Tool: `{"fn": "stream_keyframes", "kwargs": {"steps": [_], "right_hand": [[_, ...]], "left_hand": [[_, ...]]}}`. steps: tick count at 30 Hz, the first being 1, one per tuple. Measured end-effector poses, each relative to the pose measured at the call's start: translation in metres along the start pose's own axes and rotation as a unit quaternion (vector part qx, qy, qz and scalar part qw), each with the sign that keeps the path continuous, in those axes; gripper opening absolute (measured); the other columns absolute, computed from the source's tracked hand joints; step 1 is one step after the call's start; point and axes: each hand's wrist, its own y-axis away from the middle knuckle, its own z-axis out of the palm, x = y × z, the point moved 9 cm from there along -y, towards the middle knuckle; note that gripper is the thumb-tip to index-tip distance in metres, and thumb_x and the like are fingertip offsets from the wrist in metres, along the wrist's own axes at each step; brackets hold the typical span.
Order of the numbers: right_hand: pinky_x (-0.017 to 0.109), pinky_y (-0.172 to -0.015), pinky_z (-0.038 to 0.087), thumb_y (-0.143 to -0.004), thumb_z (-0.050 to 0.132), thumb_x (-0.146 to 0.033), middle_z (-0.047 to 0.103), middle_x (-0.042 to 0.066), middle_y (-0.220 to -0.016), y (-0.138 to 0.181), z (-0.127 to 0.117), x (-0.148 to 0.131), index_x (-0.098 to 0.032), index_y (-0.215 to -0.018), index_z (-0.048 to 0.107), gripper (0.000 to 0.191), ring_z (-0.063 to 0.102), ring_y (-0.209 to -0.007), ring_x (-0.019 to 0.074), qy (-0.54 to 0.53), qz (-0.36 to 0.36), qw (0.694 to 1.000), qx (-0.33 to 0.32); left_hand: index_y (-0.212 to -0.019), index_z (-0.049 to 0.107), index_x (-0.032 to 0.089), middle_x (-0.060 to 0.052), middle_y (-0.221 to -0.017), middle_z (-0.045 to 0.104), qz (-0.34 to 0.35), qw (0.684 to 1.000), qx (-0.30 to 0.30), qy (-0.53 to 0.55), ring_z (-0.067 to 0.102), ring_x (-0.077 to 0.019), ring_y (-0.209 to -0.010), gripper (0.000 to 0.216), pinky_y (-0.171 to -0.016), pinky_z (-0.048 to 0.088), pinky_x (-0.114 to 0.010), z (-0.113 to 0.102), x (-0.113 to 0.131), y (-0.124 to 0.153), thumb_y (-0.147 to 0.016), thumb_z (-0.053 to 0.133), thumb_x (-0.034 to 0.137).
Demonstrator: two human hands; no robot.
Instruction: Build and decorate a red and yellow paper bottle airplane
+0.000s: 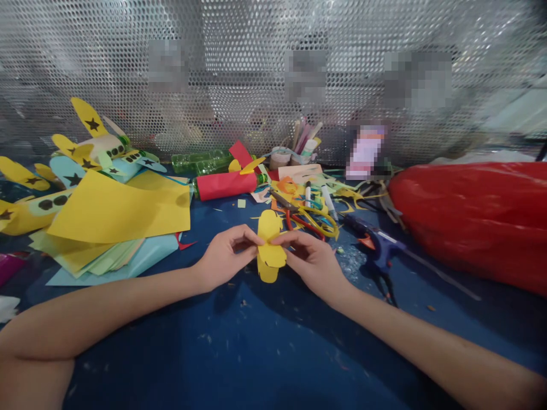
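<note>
Between my two hands is a small yellow paper cutout [269, 225] with rounded ends, apparently layered or folded at its lower part. My left hand [228, 253] pinches its left edge between thumb and fingertips. From the other side, my right hand [314, 262] grips the right edge in the same pinching way. Just beyond the cutout lie yellow-handled scissors [320, 222]. Farther back, a bottle wrapped in red paper [226, 185] rests on its side, with yellow paper pieces at its right end.
At left, sheets of yellow paper [123, 208] lie near bottle airplanes [102, 145] with star-marked wings. A blue glue gun [380, 247] sits at right beside a large red plastic bag [470, 216]. Paper scraps and markers [329, 202] clutter the blue table [239, 364]. Perforated metal [248, 62] stands behind.
</note>
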Motion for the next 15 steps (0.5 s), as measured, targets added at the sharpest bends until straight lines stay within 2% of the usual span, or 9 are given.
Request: {"fn": "stream_keyframes", "kwargs": {"steps": [3, 6, 9, 11, 13, 15], "right_hand": [[0.030, -0.072, 0.058, -0.079, 0.069, -0.029, 0.071, 0.003, -0.084, 0.000, -0.002, 0.004, -0.022, -0.086, 0.070, 0.010, 0.068, -0.077, 0.0163, 0.004, 0.017, 1.000, 0.009], [0.030, -0.069, 0.057, -0.077, 0.070, -0.031, 0.069, 0.003, -0.084, -0.001, -0.008, 0.008, -0.022, -0.086, 0.069, 0.012, 0.065, -0.076, 0.0162, 0.003, 0.033, 0.999, 0.033], [0.028, -0.063, 0.055, -0.076, 0.070, -0.034, 0.067, 0.003, -0.084, -0.003, -0.015, 0.016, -0.022, -0.086, 0.066, 0.016, 0.062, -0.073, 0.0155, -0.012, 0.058, 0.996, 0.066], [0.027, -0.061, 0.054, -0.076, 0.070, -0.036, 0.065, 0.003, -0.083, -0.004, -0.014, 0.020, -0.022, -0.086, 0.065, 0.018, 0.060, -0.071, 0.0148, -0.027, 0.074, 0.995, 0.063], [0.027, -0.060, 0.053, -0.076, 0.071, -0.037, 0.063, 0.002, -0.081, -0.004, -0.010, 0.023, -0.021, -0.086, 0.064, 0.019, 0.058, -0.070, 0.0139, -0.039, 0.088, 0.994, 0.048], [0.026, -0.058, 0.052, -0.076, 0.070, -0.037, 0.062, 0.001, -0.079, -0.004, -0.006, 0.024, -0.021, -0.086, 0.063, 0.020, 0.057, -0.068, 0.0132, -0.050, 0.099, 0.993, 0.033]], "left_hand": [[-0.083, 0.060, 0.017, -0.002, -0.084, 0.068, -0.020, 1.000, -0.005, 0.004, 0.068, -0.0145, -0.081, 0.005, -0.077, 0.057, -0.028, 0.001, -0.004, 0.000, -0.081, 0.062, 0.022], [-0.092, 0.056, 0.018, -0.002, -0.085, 0.068, -0.034, 0.999, -0.004, -0.011, 0.067, -0.0140, -0.078, 0.010, -0.078, 0.057, -0.030, -0.004, -0.007, -0.006, -0.083, 0.060, 0.024], [-0.104, 0.050, 0.019, -0.003, -0.084, 0.069, -0.030, 0.997, 0.036, -0.062, 0.068, -0.0147, -0.076, 0.018, -0.076, 0.057, -0.032, -0.033, -0.002, -0.025, -0.088, 0.054, 0.024], [-0.100, 0.052, 0.017, -0.006, -0.091, 0.068, 0.009, 0.988, 0.059, -0.146, 0.067, -0.0160, -0.081, 0.015, -0.080, 0.056, -0.034, -0.058, 0.013, -0.041, -0.090, 0.051, 0.027], [-0.106, 0.054, 0.016, -0.010, -0.106, 0.066, 0.070, 0.950, 0.088, -0.290, 0.065, -0.0198, -0.095, 0.022, -0.090, 0.053, -0.038, -0.085, 0.032, -0.054, -0.087, 0.055, 0.028], [-0.117, 0.054, 0.015, -0.015, -0.123, 0.059, 0.109, 0.875, 0.130, -0.454, 0.057, -0.0263, -0.114, 0.037, -0.103, 0.044, -0.044, -0.111, 0.046, -0.062, -0.084, 0.059, 0.030]]}}
